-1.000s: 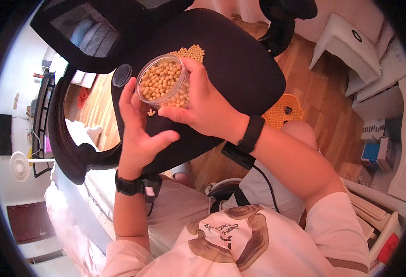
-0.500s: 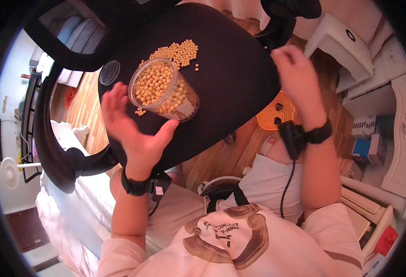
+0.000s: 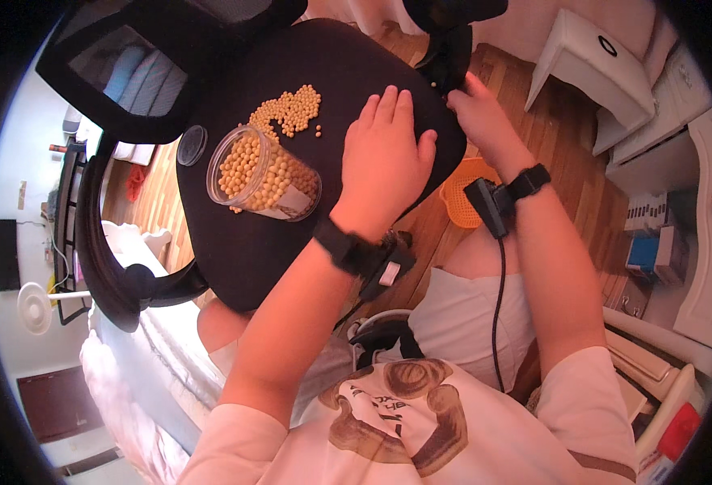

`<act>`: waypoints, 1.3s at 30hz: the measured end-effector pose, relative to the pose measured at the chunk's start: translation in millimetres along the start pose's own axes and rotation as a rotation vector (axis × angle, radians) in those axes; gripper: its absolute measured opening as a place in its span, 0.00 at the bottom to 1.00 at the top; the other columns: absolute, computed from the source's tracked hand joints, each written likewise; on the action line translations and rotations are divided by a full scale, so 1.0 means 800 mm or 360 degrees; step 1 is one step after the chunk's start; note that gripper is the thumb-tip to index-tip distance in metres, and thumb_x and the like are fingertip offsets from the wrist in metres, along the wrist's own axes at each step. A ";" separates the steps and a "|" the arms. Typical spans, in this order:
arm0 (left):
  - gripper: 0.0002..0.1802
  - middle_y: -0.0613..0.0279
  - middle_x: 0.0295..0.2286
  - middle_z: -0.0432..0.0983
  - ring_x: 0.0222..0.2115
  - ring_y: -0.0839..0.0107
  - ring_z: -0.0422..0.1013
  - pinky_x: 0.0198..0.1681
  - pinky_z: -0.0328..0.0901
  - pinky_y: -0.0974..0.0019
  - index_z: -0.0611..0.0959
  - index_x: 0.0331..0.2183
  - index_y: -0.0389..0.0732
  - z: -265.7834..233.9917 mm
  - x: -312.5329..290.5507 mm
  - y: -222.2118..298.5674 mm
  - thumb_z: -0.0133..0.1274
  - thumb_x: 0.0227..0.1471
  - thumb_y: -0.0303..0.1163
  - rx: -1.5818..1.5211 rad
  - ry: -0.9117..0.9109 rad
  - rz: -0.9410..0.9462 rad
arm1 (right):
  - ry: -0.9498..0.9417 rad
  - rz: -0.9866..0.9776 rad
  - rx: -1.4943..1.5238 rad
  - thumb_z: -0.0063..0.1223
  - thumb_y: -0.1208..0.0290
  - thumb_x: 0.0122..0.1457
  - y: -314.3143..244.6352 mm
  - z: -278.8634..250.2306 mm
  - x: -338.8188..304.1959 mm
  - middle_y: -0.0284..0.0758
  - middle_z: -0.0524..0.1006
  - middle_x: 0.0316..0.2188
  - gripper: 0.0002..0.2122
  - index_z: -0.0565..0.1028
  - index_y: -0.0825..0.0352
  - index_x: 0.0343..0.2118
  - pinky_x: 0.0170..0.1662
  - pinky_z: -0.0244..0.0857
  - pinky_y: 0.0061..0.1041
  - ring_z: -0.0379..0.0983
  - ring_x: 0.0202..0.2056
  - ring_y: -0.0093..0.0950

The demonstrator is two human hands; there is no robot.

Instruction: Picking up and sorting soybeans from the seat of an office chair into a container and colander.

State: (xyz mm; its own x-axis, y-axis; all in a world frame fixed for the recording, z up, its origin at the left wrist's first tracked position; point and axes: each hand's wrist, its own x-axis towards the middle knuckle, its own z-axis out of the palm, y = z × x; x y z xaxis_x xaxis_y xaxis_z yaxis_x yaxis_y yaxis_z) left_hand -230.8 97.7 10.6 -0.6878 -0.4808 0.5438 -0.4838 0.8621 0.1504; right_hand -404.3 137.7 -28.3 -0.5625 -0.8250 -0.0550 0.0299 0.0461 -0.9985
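Note:
My left hand (image 3: 388,158) lies flat, palm down, on the black chair seat (image 3: 348,65), its fingers stretched out and holding nothing. At the seat's right edge, beside the armrest bracket (image 3: 446,61), my right hand (image 3: 485,117) has its fingers curled in. What they hold, if anything, is hidden. To the left of my left hand stands a clear, open plastic jar (image 3: 299,170) full of yellow soybeans (image 3: 242,166). A loose patch of soybeans (image 3: 295,109) lies just behind it, with a stray one nearby. The round dark lid (image 3: 192,145) rests at the seat's left edge.
The chair's left armrest (image 3: 101,242) curves around the left side, and its mesh backrest (image 3: 133,73) rises behind. Below the seat's right edge, an orange basket (image 3: 461,198) sits on the wooden floor. A white stool (image 3: 594,69) and white cabinet (image 3: 707,226) stand right.
My left hand has moved from beside the jar rightward onto the seat. The chair, with jar and beans, has shifted left in view. My right hand has moved slightly left too.

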 end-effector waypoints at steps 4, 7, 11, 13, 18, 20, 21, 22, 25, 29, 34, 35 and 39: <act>0.28 0.46 0.56 0.72 0.56 0.47 0.68 0.58 0.62 0.50 0.77 0.56 0.36 0.018 0.002 -0.002 0.53 0.58 0.42 0.0074 -0.0070 -0.0011 | 0.0012 -0.0042 0.0027 0.43 0.72 0.63 0.000 0.002 -0.006 0.35 0.79 0.44 0.18 0.71 0.69 0.55 0.51 0.66 0.28 0.73 0.45 0.26; 0.26 0.48 0.56 0.73 0.57 0.47 0.67 0.58 0.61 0.48 0.79 0.54 0.37 0.021 0.006 -0.004 0.53 0.58 0.42 0.0059 -0.0078 -0.0008 | -0.0019 -0.0086 -0.0027 0.42 0.72 0.63 0.010 -0.004 0.015 0.37 0.80 0.43 0.17 0.73 0.69 0.53 0.50 0.67 0.30 0.75 0.43 0.27; 0.25 0.53 0.56 0.73 0.57 0.49 0.65 0.59 0.60 0.47 0.81 0.53 0.39 0.027 0.008 -0.005 0.52 0.58 0.43 0.0072 -0.0124 -0.0008 | 0.0064 -0.0220 -0.0220 0.43 0.71 0.63 0.023 -0.006 0.025 0.40 0.81 0.39 0.16 0.75 0.68 0.50 0.49 0.68 0.32 0.78 0.42 0.32; 0.25 0.55 0.55 0.73 0.57 0.50 0.65 0.58 0.59 0.47 0.81 0.52 0.40 0.029 0.009 -0.007 0.52 0.58 0.43 0.0076 -0.0109 -0.0005 | 0.0102 -0.0229 -0.0262 0.43 0.71 0.62 0.021 -0.004 0.022 0.41 0.81 0.38 0.15 0.75 0.68 0.49 0.49 0.68 0.32 0.78 0.42 0.33; 0.21 0.58 0.48 0.76 0.51 0.53 0.68 0.52 0.61 0.48 0.85 0.49 0.47 0.037 0.022 -0.012 0.53 0.58 0.44 0.0012 -0.0020 -0.0090 | -0.0038 -0.0162 -0.0227 0.45 0.76 0.62 0.012 -0.002 0.014 0.32 0.78 0.46 0.18 0.71 0.68 0.56 0.54 0.65 0.25 0.72 0.47 0.23; 0.20 0.59 0.47 0.76 0.50 0.53 0.68 0.51 0.61 0.48 0.85 0.48 0.49 0.037 0.031 -0.006 0.53 0.57 0.45 0.0037 -0.0076 -0.0145 | 0.0001 -0.0198 -0.0236 0.45 0.74 0.62 0.019 -0.003 0.015 0.36 0.79 0.44 0.17 0.71 0.69 0.54 0.52 0.66 0.29 0.74 0.46 0.28; 0.19 0.59 0.46 0.76 0.49 0.52 0.68 0.50 0.61 0.49 0.86 0.48 0.52 0.037 0.035 -0.004 0.54 0.57 0.45 0.0069 -0.0141 -0.0196 | 0.0041 -0.0231 -0.0233 0.45 0.72 0.62 0.021 -0.002 0.015 0.41 0.80 0.42 0.17 0.72 0.70 0.52 0.51 0.67 0.32 0.77 0.44 0.32; 0.19 0.59 0.46 0.76 0.49 0.52 0.68 0.50 0.61 0.49 0.86 0.48 0.52 0.039 0.036 -0.005 0.54 0.57 0.45 0.0070 -0.0136 -0.0200 | 0.0036 -0.0235 -0.0236 0.45 0.72 0.62 0.023 0.000 0.015 0.41 0.80 0.42 0.17 0.72 0.70 0.52 0.51 0.67 0.32 0.77 0.44 0.32; 0.18 0.60 0.44 0.76 0.48 0.52 0.68 0.49 0.62 0.49 0.88 0.45 0.52 0.042 0.044 -0.003 0.56 0.55 0.45 0.0007 -0.0092 -0.0251 | 0.0050 -0.0243 -0.0095 0.46 0.72 0.63 0.025 -0.001 0.012 0.39 0.80 0.41 0.16 0.71 0.69 0.53 0.50 0.68 0.31 0.76 0.44 0.31; 0.15 0.63 0.42 0.78 0.46 0.54 0.69 0.47 0.64 0.49 0.90 0.39 0.51 0.049 0.054 -0.007 0.59 0.53 0.45 -0.0020 -0.0052 -0.0315 | -0.0047 -0.0172 0.0035 0.47 0.74 0.65 0.012 0.005 0.000 0.38 0.80 0.42 0.15 0.70 0.68 0.54 0.46 0.70 0.29 0.77 0.43 0.29; 0.12 0.66 0.39 0.80 0.44 0.54 0.71 0.46 0.65 0.51 0.90 0.36 0.50 0.058 0.060 -0.008 0.60 0.52 0.43 -0.0005 -0.0012 -0.0224 | -0.0036 -0.0270 -0.0005 0.48 0.75 0.67 0.012 0.003 -0.001 0.38 0.79 0.45 0.15 0.68 0.68 0.55 0.46 0.71 0.27 0.77 0.43 0.27; 0.11 0.66 0.39 0.80 0.43 0.54 0.71 0.45 0.65 0.51 0.90 0.35 0.50 0.059 0.063 -0.010 0.60 0.51 0.42 -0.0012 0.0001 -0.0195 | -0.0037 -0.0345 -0.0088 0.49 0.74 0.67 0.014 0.000 0.002 0.39 0.79 0.45 0.15 0.68 0.68 0.55 0.46 0.71 0.28 0.77 0.43 0.27; 0.11 0.64 0.37 0.81 0.41 0.53 0.72 0.43 0.66 0.50 0.90 0.35 0.49 0.059 0.067 -0.010 0.60 0.50 0.41 -0.0028 -0.0035 -0.0178 | -0.0027 -0.0651 -0.0197 0.50 0.73 0.67 0.033 -0.001 0.019 0.41 0.79 0.46 0.16 0.68 0.68 0.56 0.47 0.72 0.30 0.77 0.44 0.27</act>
State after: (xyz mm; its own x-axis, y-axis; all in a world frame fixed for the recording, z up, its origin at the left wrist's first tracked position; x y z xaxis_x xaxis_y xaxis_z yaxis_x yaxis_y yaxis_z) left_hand -289.2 57.4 -0.9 -0.6419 -0.5774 0.5045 -0.5486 0.8055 0.2239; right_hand -413.0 127.0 -55.6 -0.4936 -0.7986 0.3444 -0.2930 -0.2202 -0.9304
